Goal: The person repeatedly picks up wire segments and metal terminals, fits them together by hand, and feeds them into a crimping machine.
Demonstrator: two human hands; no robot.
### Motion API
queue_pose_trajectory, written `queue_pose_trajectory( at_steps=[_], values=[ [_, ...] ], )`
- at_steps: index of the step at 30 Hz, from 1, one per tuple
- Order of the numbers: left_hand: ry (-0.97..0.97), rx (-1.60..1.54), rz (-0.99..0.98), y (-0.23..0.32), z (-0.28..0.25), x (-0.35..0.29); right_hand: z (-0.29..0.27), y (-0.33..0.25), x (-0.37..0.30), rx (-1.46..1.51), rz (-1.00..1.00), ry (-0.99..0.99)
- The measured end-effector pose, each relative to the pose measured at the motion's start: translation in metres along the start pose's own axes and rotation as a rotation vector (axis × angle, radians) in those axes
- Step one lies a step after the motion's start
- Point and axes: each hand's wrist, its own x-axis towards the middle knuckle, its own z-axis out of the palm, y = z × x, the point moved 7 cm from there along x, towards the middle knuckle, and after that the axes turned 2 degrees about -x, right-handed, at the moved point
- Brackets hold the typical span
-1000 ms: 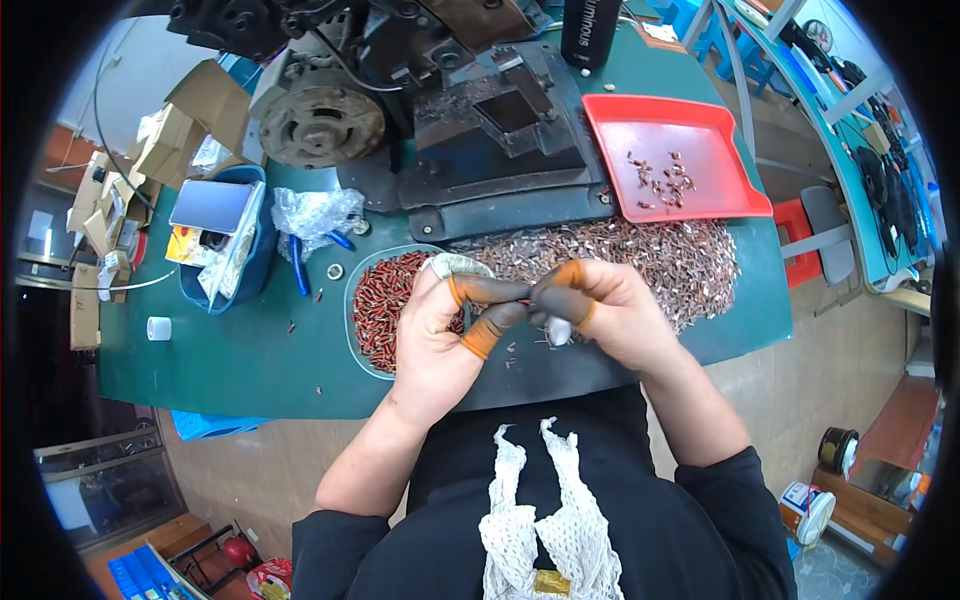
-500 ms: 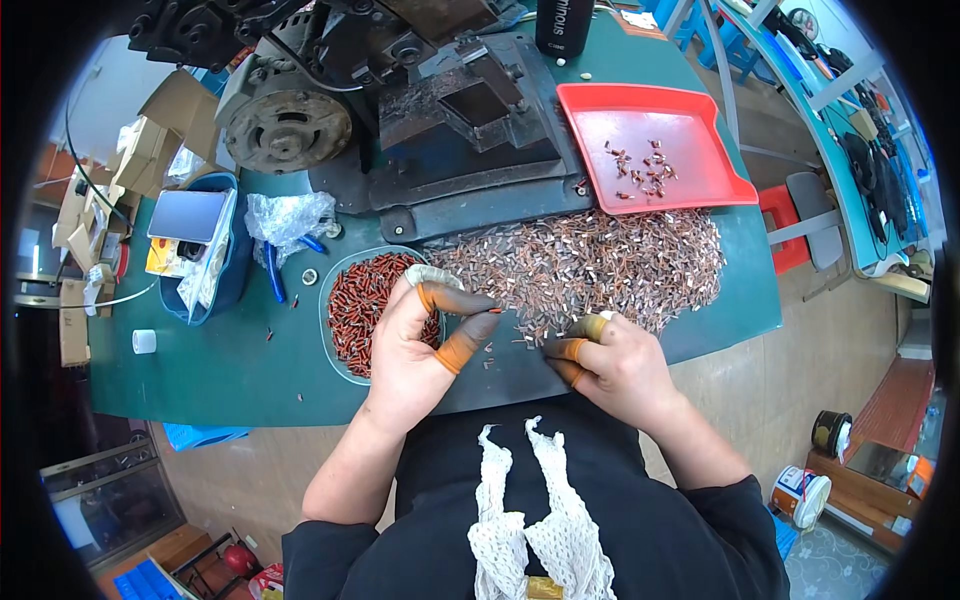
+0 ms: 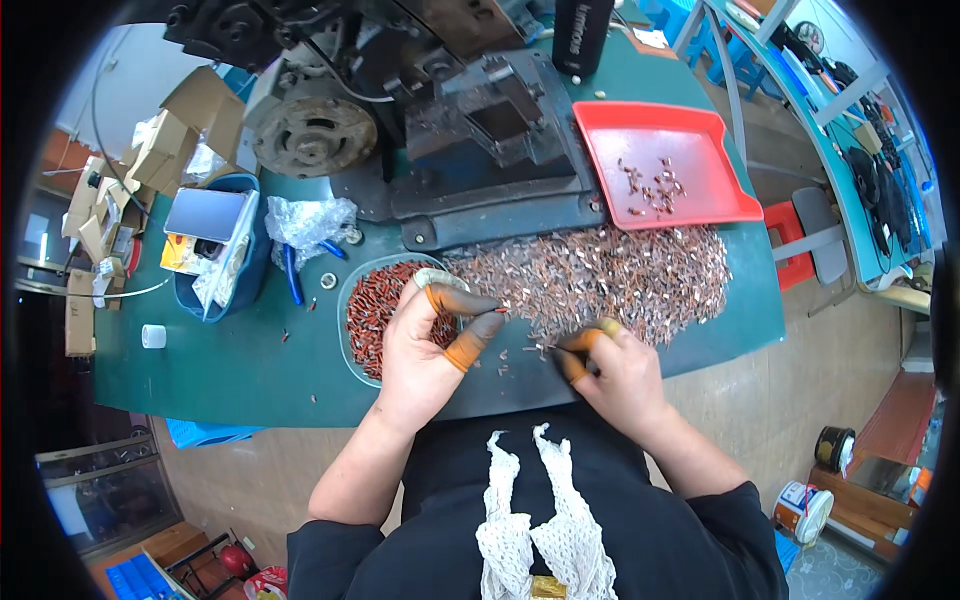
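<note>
Between the dark-tipped thumb and forefinger of my left hand (image 3: 412,350) is a tiny reddish part (image 3: 501,310), its tip poking out to the right. Orange and dark finger covers sit on both hands. My right hand (image 3: 625,378) is closed with its fingertips at the near edge of a loose pile of small copper and silver metal pieces (image 3: 640,285); whether it holds a piece is hidden. Partly behind my left hand stands a clear plastic tub (image 3: 343,318) full of small red-brown parts (image 3: 375,325).
A dark metal press (image 3: 490,195) with a motor wheel (image 3: 315,138) fills the far side of the green table (image 3: 240,375). At far right, a red tray (image 3: 690,130) holds several small parts. A blue bin (image 3: 258,255), blue-handled pliers (image 3: 292,275) and a white roll (image 3: 153,336) lie left.
The whole view has shifted slightly, so the table things appear a little further right and lower. Both hands keep their pinching poses; the right fingers have curled in a bit by the pile.
</note>
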Motion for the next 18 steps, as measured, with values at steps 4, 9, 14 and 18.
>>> queue_pose_trajectory(
  at_steps=[4,9,14,18],
  values=[
    [0.026,0.074,0.045,0.005,-0.007,0.016,-0.021,0.018,0.031,0.365,0.171,0.006],
    [0.136,0.425,0.374,0.043,-0.010,0.052,-0.029,0.032,0.112,0.786,0.433,0.010],
    [0.327,0.619,0.681,0.067,-0.001,0.091,-0.030,0.029,0.178,1.016,0.348,0.158],
    [0.427,0.774,0.808,0.067,0.002,0.109,-0.027,0.036,0.203,1.104,0.326,0.198]
  ],
)
